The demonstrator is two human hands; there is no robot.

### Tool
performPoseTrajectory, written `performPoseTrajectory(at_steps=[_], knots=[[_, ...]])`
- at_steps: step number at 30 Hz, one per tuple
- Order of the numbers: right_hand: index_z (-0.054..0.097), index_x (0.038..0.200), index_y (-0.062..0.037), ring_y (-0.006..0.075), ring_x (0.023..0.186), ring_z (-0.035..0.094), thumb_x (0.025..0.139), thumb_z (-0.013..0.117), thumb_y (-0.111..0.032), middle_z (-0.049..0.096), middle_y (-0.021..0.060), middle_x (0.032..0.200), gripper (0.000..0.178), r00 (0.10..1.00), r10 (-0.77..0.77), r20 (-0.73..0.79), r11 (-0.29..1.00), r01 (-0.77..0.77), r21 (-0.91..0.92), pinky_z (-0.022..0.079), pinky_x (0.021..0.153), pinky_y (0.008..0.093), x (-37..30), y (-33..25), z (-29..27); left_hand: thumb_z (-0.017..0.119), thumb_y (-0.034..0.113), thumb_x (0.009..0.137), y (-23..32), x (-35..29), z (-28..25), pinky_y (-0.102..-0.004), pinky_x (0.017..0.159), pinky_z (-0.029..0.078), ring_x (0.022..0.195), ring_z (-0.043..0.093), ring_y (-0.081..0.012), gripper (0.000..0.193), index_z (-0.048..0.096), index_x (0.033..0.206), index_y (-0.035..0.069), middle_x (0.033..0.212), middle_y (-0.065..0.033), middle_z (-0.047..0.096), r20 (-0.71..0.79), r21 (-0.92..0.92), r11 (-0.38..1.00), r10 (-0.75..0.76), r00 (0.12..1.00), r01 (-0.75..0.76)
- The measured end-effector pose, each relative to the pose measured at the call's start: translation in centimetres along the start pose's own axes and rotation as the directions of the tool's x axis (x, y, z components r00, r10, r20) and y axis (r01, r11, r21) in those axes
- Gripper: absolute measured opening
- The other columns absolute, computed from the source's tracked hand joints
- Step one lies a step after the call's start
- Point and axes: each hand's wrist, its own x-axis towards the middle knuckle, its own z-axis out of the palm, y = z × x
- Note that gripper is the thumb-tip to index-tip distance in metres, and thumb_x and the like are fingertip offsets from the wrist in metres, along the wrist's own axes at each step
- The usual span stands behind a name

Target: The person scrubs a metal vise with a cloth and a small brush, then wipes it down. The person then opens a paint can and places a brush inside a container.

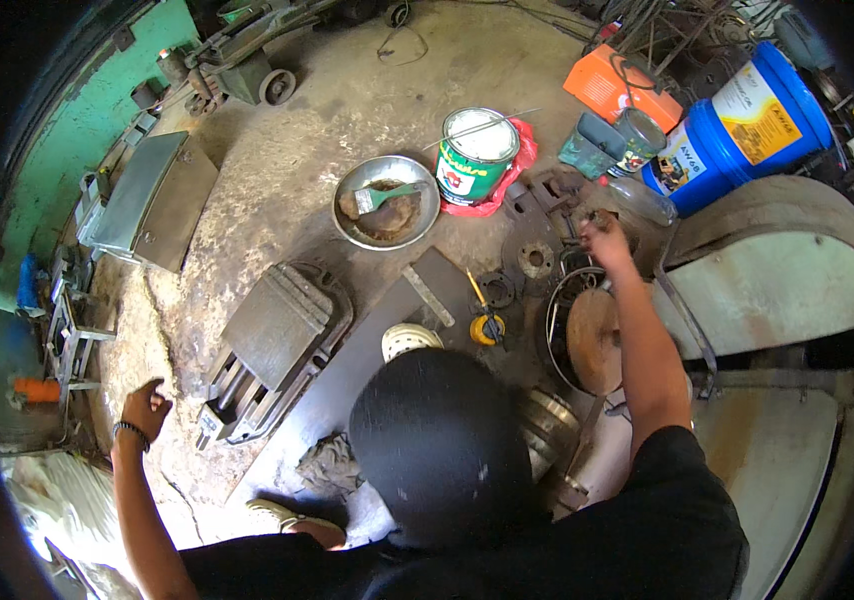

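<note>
My right hand (604,242) reaches forward over a cluster of greasy metal parts. Its fingers are closed round a small dark brown piece (602,217) that I cannot make out. Just below that wrist lie a round brown disc (594,342) and a thin metal ring (553,335). A flat flanged metal part (533,258) is on the left of this hand. Out to the left, my left hand (147,410) hangs in the air with loosely curled fingers and nothing visible in it. The nearest thing to it is a heavy machine vise (280,325) on the floor.
A steel bowl (345,224) holds a brush (387,197) and brown matter. Beside it stands a green paint can (477,160). Blue buckets (772,100), an orange box (619,88) and a belt guard (777,270) crowd the right. A grey metal box (152,200) stands left.
</note>
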Motion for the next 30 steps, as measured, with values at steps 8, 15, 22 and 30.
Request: performPoseTrajectory(at_steps=[8,15,22,30], knots=[[0.031,0.145,0.0021,0.0312,0.088,0.063,0.084,0.07,-0.033,0.064,0.0209,0.103,0.08,0.972,-0.146,-0.182,0.895,0.051,-0.443,0.048,0.081,0.0391,27.1,9.9,-5.9,0.068,0.018,0.082,-4.8,2.2,5.6,-0.0392,0.08,0.056,0.085,0.07,-0.0293,0.044,0.062,0.123,0.004,0.098,-0.0169,0.072,-0.007,0.189,0.969,-0.159,0.987,0.157],[0.046,0.135,0.0048,0.0375,0.086,0.065,0.086,0.066,-0.037,0.066,0.0235,0.105,0.068,0.991,0.04,-0.129,0.954,-0.077,-0.291,0.05,0.089,0.0439,35.4,8.8,-5.6,0.068,0.021,0.084,-6.9,2.0,3.8,-0.0385,0.081,0.053,0.089,0.066,-0.0285,0.043,0.062,0.123,0.005,0.098,-0.0183,0.07,0.136,0.206,0.922,-0.359,0.924,0.328],[0.065,0.115,-0.0003,0.0402,0.097,0.068,0.083,0.069,-0.05,0.069,0.0216,0.109,0.059,0.933,-0.267,-0.243,0.437,-0.107,-0.893,0.052,0.082,0.0486,33.8,10.6,-4.2,0.061,0.017,0.088,-0.9,4.6,0.2,-0.0381,0.082,0.055,0.093,0.069,-0.0276,0.037,0.062,0.122,0.003,0.105,-0.0204,0.069,0.023,0.192,0.914,-0.368,0.93,0.357],[0.071,0.096,0.0036,0.0406,0.081,0.068,0.088,0.064,-0.055,0.071,0.0227,0.09,0.059,0.748,-0.583,-0.317,0.329,-0.139,-0.934,0.052,0.067,0.0497,27.6,6.7,-7.9,0.063,0.024,0.091,7.1,3.8,0.8,-0.0431,0.092,0.051,0.104,0.067,-0.0322,0.041,0.059,0.129,0.008,0.107,-0.0207,0.07,0.017,0.154,0.972,-0.182,0.983,0.178]])
